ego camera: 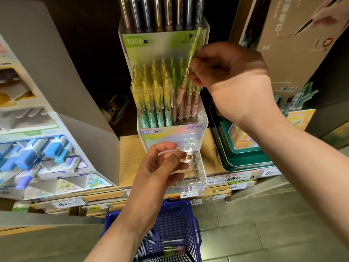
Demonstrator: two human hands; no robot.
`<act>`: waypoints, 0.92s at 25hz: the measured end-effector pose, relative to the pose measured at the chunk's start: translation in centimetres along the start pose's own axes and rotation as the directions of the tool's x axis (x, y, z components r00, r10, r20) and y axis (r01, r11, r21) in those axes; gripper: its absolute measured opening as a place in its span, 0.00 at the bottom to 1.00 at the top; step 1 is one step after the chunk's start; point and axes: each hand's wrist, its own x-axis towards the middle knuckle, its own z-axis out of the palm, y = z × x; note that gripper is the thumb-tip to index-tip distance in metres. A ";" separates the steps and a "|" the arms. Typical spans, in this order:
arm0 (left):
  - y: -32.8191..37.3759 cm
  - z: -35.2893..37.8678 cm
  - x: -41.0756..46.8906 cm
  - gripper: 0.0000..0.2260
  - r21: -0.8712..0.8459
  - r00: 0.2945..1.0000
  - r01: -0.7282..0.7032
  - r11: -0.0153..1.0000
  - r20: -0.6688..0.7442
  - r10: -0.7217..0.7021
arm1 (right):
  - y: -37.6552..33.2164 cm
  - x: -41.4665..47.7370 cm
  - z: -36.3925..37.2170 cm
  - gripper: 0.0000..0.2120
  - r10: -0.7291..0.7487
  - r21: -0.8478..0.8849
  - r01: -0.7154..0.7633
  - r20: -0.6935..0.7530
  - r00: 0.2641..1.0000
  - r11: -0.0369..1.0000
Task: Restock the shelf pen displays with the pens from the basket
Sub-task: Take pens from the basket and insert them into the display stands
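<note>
Above the middle tier of the clear pen display (pixel 170 132), a green-and-pink pen (pixel 193 48) is pinched, tilted, between thumb and fingers of the right grip (pixel 226 72). Its pink end is set among the pink-barrelled pens (pixel 188 105), beside yellow-and-teal pens (pixel 154 103). The left grip (pixel 160 167) is loosely curled and holds nothing, fingertips at the bottom tier's ring holes. More pens (pixel 171 249) are seen in the blue basket (pixel 179 214) below. Price tags (pixel 234 178) line the shelf edge.

Stacked green trays (pixel 249 163) (right side) sit above price tags (pixel 234 178).
</note>
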 end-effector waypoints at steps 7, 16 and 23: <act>-0.4 -0.4 0.0 0.12 0.015 1.000 0.017 1.000 -0.002 -0.017 | 1.4 -1.7 1.2 0.04 -0.023 -0.276 0.052 0.108 0.994 0.960; -1.0 -0.7 0.1 0.10 0.002 0.999 0.033 0.999 -0.007 -0.033 | 2.1 -1.9 1.5 0.03 0.060 -0.332 -0.012 0.137 0.989 0.943; -1.1 -1.1 0.3 0.09 -0.002 0.999 0.035 0.999 -0.015 -0.035 | 3.3 -2.2 1.7 0.06 0.122 -0.358 -0.051 0.179 0.976 0.932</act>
